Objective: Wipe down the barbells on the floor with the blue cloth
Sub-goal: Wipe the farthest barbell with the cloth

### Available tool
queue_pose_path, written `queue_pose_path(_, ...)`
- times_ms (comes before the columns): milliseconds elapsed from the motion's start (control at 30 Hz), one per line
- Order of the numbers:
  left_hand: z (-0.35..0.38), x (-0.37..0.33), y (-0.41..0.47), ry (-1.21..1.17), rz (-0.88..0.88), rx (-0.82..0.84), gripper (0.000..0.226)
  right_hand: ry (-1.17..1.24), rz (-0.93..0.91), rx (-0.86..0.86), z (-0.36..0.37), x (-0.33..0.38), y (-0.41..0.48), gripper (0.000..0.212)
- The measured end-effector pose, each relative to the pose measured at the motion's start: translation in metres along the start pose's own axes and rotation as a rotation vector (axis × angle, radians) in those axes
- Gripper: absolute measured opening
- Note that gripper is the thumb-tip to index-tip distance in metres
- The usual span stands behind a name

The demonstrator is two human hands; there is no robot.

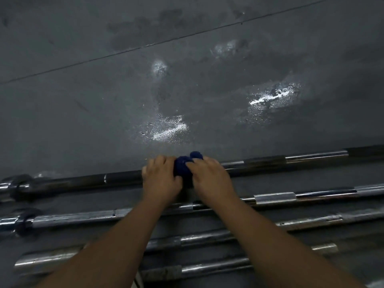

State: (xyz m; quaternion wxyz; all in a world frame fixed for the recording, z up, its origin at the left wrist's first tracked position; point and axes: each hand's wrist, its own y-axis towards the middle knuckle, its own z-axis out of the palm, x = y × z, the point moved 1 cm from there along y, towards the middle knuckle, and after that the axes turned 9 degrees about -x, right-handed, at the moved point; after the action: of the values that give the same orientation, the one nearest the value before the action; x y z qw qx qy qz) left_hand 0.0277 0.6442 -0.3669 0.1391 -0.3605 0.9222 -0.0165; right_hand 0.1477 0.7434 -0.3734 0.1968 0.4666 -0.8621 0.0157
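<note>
Now on my feed, left hand [161, 180] and right hand [209, 177] curl around the blue cloth [184, 166] on the farthest barbell [72, 183]; other bars [274, 198] lie toward six o'clock.

Hidden and cropped
The blue cloth [184, 166] peeks only between the left hand [161, 179] and right hand [209, 179], which cover the middle of the far barbell [83, 181]; that bar runs off both sides, the forearms [116, 246] off the bottom.

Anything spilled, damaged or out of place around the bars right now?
Yes: glossy, wet-looking patches glint on the grey floor just beyond the far barbell, as if liquid was spilled. The other barbells lie roughly parallel; none looks askew.
</note>
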Motion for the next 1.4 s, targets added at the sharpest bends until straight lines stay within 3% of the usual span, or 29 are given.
queue_pose_path(167, 0.011, -0.007, -0.016, -0.177, -0.127, -0.092, 0.045, -0.114, 0.523, -0.054, -0.049, -0.107, -0.030, 0.026)
queue_pose_path(233, 0.017, -0.009, -0.019, -0.204, -0.129, -0.098, 0.044, -0.148, 0.590, -0.100, -0.051, -0.108, -0.031, 0.026)
queue_pose_path(333, 0.022, -0.009, -0.016, -0.245, -0.127, -0.099, 0.045, -0.084, 0.403, -0.144, -0.024, -0.046, -0.019, 0.023)
queue_pose_path(433, 0.023, -0.009, -0.010, -0.296, -0.158, -0.125, 0.050, -0.001, 0.213, -0.008, 0.008, 0.021, -0.009, 0.020)
queue_pose_path(567, 0.020, -0.003, 0.000, -0.297, -0.062, -0.169, 0.049, -0.047, 0.030, 0.075, 0.003, -0.007, -0.003, 0.038)
queue_pose_path(633, 0.016, -0.001, 0.017, -0.315, -0.041, -0.149, 0.051, -0.101, 0.048, 0.087, -0.014, -0.051, -0.010, 0.042)
queue_pose_path(800, 0.000, 0.018, 0.047, -0.225, 0.095, -0.117, 0.049, -0.278, 0.294, -0.110, -0.059, -0.153, -0.030, 0.036)
queue_pose_path(867, 0.005, 0.023, 0.029, -0.119, 0.141, -0.169, 0.046, -0.279, 0.444, -0.126, -0.055, -0.161, -0.023, 0.032)
queue_pose_path(933, 0.017, 0.019, 0.009, -0.014, 0.165, -0.153, 0.059, -0.261, 0.529, -0.155, -0.040, -0.136, -0.010, 0.033)
queue_pose_path(1033, 0.025, 0.014, 0.012, 0.071, 0.143, -0.046, 0.086, -0.182, 0.300, -0.144, -0.006, -0.064, 0.000, 0.047)
queue_pose_path(1100, 0.018, 0.017, 0.027, 0.094, 0.139, 0.061, 0.093, -0.112, 0.111, -0.021, 0.010, -0.022, 0.002, 0.059)
queue_pose_path(1200, 0.004, 0.021, 0.056, 0.077, 0.147, 0.188, 0.094, -0.127, 0.039, 0.103, 0.007, -0.022, 0.014, 0.061)
queue_pose_path(1300, -0.005, 0.025, 0.075, 0.007, 0.141, 0.129, 0.087, -0.268, 0.222, 0.062, -0.013, -0.077, 0.032, 0.059)
queue_pose_path(1400, 0.005, 0.024, 0.071, 0.087, 0.207, 0.027, 0.090, -0.352, 0.448, 0.068, -0.030, -0.115, 0.043, 0.058)
